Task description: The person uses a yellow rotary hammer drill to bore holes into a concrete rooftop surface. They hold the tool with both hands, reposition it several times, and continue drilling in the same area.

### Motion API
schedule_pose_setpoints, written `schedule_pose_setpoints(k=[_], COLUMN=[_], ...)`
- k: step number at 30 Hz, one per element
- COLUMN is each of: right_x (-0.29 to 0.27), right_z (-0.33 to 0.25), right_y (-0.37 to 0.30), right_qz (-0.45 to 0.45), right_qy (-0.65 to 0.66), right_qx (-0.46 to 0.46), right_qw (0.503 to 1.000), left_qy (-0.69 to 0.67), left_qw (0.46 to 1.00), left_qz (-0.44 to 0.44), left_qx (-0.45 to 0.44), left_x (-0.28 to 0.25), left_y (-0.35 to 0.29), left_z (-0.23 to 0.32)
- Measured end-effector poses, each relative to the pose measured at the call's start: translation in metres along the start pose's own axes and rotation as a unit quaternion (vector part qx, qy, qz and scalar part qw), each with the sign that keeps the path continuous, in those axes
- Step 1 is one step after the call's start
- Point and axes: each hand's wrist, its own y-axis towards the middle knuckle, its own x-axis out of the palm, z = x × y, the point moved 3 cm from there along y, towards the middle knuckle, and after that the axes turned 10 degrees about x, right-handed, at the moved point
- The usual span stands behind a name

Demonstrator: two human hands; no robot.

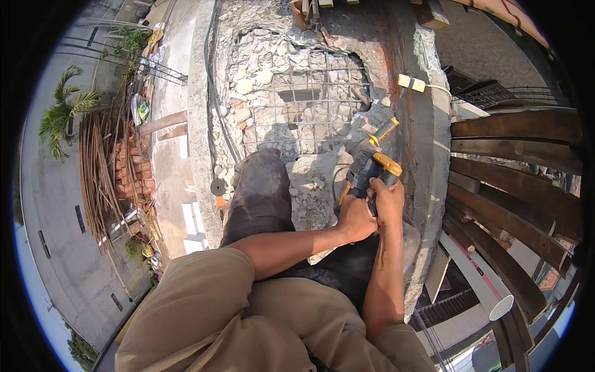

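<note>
A yellow and black rotary hammer (364, 172) is in front of me, right of centre, its side handle (385, 130) sticking out toward the far right. My right hand (389, 199) is closed around the rear of the tool by its grip. Against the same end, my left hand (357, 220) is closed, its fingers partly hidden. A dark cable (335, 180) loops beside the tool. The tool's front end points at broken concrete, and its tip is hard to make out.
Ahead lies a broken slab with exposed rebar mesh (297, 102) and loose rubble. My knee (263, 180) rests at its near edge. A white and yellow socket block (411, 83) lies on the right ledge. Wooden planks (514, 149) and a white pipe (477, 276) flank the right; bricks (131, 167) lie below left.
</note>
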Motion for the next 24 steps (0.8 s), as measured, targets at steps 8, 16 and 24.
schedule_pose_setpoints(k=[8, 16, 24], right_x=[0.003, 0.023, 0.03], right_z=[-0.024, -0.038, -0.067], right_y=[-0.051, -0.049, -0.015], right_qz=[0.025, 0.017, 0.04], right_qy=[-0.151, -0.162, -0.28], right_qx=[0.012, -0.012, -0.007], right_qw=[0.988, 0.987, 0.959], left_qy=[-0.131, -0.18, -0.279], left_qw=[0.985, 0.974, 0.939], left_qz=[0.035, 0.058, 0.072], left_qx=[-0.106, -0.128, -0.189], left_x=[0.002, -0.008, -0.009], left_y=[-0.033, -0.027, 0.01], left_z=[0.026, 0.017, 0.011])
